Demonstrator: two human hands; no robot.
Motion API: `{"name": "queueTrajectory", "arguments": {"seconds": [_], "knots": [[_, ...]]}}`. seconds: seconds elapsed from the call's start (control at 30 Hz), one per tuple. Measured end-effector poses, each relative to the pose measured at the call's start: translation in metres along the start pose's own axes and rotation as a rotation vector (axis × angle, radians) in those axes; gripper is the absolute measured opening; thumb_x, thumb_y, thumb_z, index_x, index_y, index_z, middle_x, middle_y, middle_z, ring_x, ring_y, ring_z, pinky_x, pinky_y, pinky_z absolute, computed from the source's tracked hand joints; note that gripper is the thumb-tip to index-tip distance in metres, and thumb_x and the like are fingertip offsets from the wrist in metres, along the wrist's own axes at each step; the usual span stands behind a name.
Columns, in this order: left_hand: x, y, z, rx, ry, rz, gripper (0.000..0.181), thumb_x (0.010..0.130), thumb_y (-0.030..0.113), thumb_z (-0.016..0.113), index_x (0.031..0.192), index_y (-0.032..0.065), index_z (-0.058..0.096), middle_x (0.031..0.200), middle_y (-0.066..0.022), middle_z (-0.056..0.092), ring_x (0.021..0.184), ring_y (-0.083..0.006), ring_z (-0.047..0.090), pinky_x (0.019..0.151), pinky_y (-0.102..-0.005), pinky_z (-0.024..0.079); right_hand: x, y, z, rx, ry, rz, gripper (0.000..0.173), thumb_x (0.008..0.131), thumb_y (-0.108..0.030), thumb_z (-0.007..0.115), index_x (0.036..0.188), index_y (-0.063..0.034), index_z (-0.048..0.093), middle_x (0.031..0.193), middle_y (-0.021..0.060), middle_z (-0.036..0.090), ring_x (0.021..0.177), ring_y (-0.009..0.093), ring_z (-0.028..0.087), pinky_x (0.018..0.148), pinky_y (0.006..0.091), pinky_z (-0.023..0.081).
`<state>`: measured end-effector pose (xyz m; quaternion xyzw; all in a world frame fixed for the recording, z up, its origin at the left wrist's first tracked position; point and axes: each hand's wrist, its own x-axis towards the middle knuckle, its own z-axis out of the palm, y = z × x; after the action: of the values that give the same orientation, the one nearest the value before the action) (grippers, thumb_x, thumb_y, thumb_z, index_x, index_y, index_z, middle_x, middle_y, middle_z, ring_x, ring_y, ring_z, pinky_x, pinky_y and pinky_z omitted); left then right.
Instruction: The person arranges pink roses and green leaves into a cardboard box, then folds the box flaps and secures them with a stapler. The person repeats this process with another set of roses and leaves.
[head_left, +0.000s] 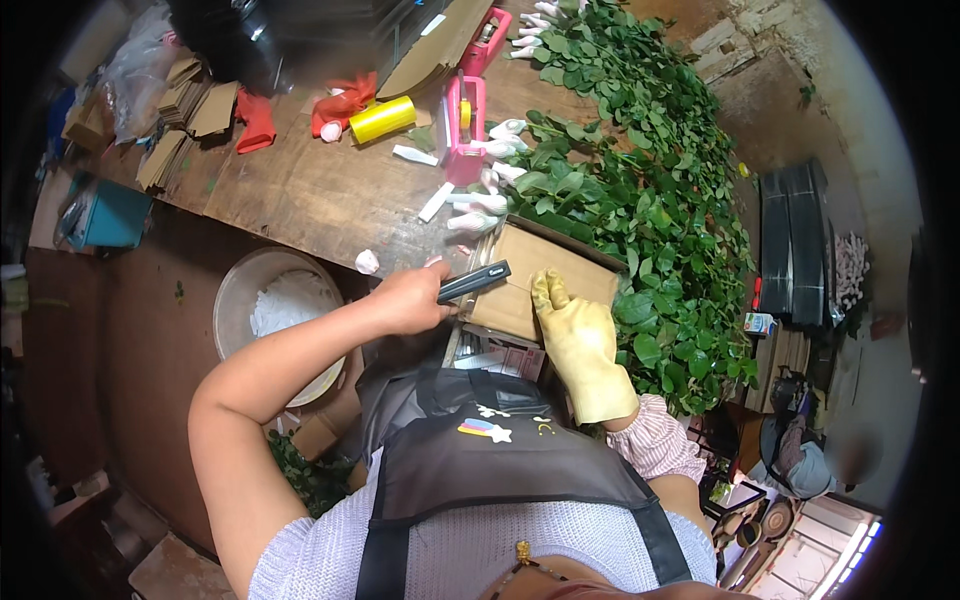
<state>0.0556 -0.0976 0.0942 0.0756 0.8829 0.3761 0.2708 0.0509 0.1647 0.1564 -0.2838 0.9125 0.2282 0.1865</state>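
My left hand (411, 298), bare, grips a black handheld tool (474, 281), which looks like a stapler, over the left edge of a piece of brown corrugated cardboard (517, 289). My right hand (577, 337), in a yellow rubber glove, presses its fingertips on the cardboard's face; no object shows in its grip. Just beyond the cardboard lie flower buds in white net sleeves (476, 212), on leafy green stems (585, 184). Whatever lies under the cardboard is hidden.
Pink tape dispensers (466, 161), a yellow roll (382, 120) and red cloth (256, 121) lie on the wooden table (300, 195). A bucket (225, 300) holding white pieces stands below its edge at left. Leafy stems are heaped at right. A teal bin (116, 214) sits far left.
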Motion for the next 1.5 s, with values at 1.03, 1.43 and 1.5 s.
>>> {"name": "queueTrajectory", "arguments": {"seconds": [1.03, 1.43, 1.5], "knots": [[0.024, -0.048, -0.017, 0.814, 0.4, 0.934, 0.008, 0.087, 0.021, 0.058, 0.084, 0.0138, 0.058, 0.081, -0.0062, 0.063, 0.08, -0.026, 0.067, 0.076, -0.0393, 0.05, 0.001, -0.007, -0.006, -0.161, -0.025, 0.055, 0.069, 0.092, -0.005, 0.052, 0.159, -0.0107, 0.037, 0.162, 0.0126, 0.043, 0.083, 0.026, 0.075, 0.067, 0.0404, 0.061], [0.112, -0.06, -0.026, 0.835, 0.766, 0.719, 0.007, 0.085, 0.017, 0.06, 0.092, 0.0139, 0.062, 0.09, -0.0059, 0.061, 0.095, -0.0252, 0.061, 0.087, -0.0386, 0.046, 0.0, -0.005, 0.004, -0.129, 0.072, 0.038, 0.065, 0.09, -0.004, 0.054, 0.155, -0.0087, 0.044, 0.157, 0.0154, 0.05, 0.077, 0.026, 0.075, 0.064, 0.0414, 0.061], [0.116, -0.052, -0.028, 0.858, 0.74, 0.732, 0.009, 0.086, 0.017, 0.06, 0.094, 0.0147, 0.062, 0.086, -0.0046, 0.061, 0.091, -0.0256, 0.063, 0.086, -0.0386, 0.048, -0.002, -0.004, 0.006, -0.112, 0.101, 0.032, 0.065, 0.09, -0.004, 0.054, 0.154, -0.0081, 0.045, 0.156, 0.0159, 0.051, 0.076, 0.027, 0.075, 0.064, 0.0418, 0.061]]}}
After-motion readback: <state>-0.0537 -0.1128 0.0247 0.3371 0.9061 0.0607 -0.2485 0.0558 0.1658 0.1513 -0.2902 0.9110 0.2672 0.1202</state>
